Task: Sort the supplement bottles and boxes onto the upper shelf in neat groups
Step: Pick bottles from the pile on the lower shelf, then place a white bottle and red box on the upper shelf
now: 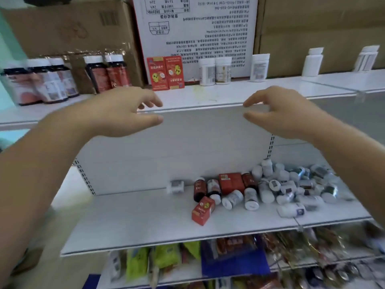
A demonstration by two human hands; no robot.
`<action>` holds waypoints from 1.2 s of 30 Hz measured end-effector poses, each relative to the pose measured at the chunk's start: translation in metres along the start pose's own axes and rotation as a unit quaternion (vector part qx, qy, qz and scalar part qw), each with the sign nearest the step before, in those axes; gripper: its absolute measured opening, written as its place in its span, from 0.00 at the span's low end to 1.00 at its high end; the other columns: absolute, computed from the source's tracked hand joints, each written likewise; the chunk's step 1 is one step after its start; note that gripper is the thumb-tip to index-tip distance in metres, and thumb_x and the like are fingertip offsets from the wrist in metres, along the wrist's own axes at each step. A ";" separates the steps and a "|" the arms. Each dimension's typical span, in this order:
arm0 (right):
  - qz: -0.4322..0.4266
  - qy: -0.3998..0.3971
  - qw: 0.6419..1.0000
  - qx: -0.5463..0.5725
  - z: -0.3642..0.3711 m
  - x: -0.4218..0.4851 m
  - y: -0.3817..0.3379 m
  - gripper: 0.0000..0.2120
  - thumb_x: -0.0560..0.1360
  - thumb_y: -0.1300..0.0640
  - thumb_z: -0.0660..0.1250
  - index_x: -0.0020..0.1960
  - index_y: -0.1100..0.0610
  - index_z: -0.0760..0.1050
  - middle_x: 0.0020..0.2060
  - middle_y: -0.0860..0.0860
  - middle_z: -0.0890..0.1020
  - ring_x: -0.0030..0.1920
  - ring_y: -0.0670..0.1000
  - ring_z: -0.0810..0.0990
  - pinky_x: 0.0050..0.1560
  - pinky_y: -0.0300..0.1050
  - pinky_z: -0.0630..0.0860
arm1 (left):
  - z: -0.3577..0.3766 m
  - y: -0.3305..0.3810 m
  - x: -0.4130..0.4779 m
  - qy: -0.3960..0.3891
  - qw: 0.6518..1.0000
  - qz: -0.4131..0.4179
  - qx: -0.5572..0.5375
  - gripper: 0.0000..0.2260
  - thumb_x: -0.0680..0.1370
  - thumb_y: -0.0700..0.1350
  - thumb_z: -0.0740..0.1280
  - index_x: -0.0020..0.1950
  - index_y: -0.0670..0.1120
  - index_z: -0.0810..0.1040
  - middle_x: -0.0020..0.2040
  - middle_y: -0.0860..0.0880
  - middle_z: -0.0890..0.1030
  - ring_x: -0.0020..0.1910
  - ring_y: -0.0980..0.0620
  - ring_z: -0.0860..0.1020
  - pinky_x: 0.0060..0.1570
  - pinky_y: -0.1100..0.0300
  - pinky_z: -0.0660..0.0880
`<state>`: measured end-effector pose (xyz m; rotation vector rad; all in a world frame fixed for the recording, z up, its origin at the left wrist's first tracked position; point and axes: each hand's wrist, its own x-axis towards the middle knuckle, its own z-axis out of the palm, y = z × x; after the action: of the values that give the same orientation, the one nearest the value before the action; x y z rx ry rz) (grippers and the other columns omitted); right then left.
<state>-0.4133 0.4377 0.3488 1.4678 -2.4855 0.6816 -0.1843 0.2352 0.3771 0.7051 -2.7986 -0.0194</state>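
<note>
My left hand (123,113) and my right hand (279,111) hover empty in front of the upper shelf (218,97), fingers relaxed and pointing toward each other. On that shelf stand dark bottles with white caps (48,82), two more dark red bottles (108,73), two red boxes (165,73), and white bottles (215,70). Further white bottles (312,62) stand spaced out to the right. On the lower shelf (145,226) lies a jumbled pile of white bottles (291,188), dark bottles (206,189) and red boxes (203,210).
Large cardboard cartons (68,26) and a white printed carton (198,32) stand behind the upper shelf's goods. Below the lower shelf hang green and dark snack packets (166,259). A lone white bottle (176,186) lies on its side at the lower shelf's back.
</note>
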 end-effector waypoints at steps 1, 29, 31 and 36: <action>0.002 0.014 1.000 0.006 0.006 -0.015 -0.004 0.17 0.76 0.46 0.63 0.63 0.49 0.76 0.64 0.52 0.75 0.56 0.52 0.75 0.52 0.44 0.69 | 0.007 -0.002 -0.016 0.028 1.000 0.013 0.000 0.21 0.75 0.61 0.63 0.65 0.55 0.73 0.61 0.55 0.75 0.58 0.56 0.73 0.56 0.56 0.71; 0.094 -0.198 0.960 0.176 0.372 -0.042 0.070 0.23 0.75 0.59 0.65 0.69 0.50 0.70 0.66 0.51 0.72 0.64 0.51 0.69 0.63 0.44 0.67 | 0.378 -0.097 0.003 -0.088 0.909 -0.298 -0.277 0.23 0.79 0.53 0.64 0.73 0.50 0.66 0.70 0.44 0.69 0.65 0.45 0.73 0.62 0.55 0.69; 0.002 -0.216 0.973 0.080 0.385 -0.026 0.077 0.26 0.75 0.57 0.64 0.71 0.46 0.67 0.71 0.46 0.67 0.70 0.52 0.64 0.71 0.49 0.59 | 0.397 -0.099 0.032 -0.090 0.899 -0.313 -0.294 0.24 0.79 0.53 0.63 0.74 0.51 0.64 0.70 0.43 0.70 0.66 0.44 0.72 0.59 0.57 0.68; -0.148 -0.298 0.941 -0.068 0.396 0.015 0.082 0.29 0.75 0.53 0.64 0.74 0.45 0.60 0.74 0.43 0.63 0.72 0.52 0.60 0.71 0.56 0.59 | 0.434 -0.111 0.095 -0.133 0.860 -0.354 -0.343 0.29 0.78 0.54 0.62 0.77 0.54 0.57 0.69 0.43 0.73 0.59 0.42 0.77 0.54 0.54 0.74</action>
<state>-0.4601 0.2741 -0.0179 2.1798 -2.5306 -0.0039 -0.3209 0.0714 -0.0279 1.5252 -2.2833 -1.2487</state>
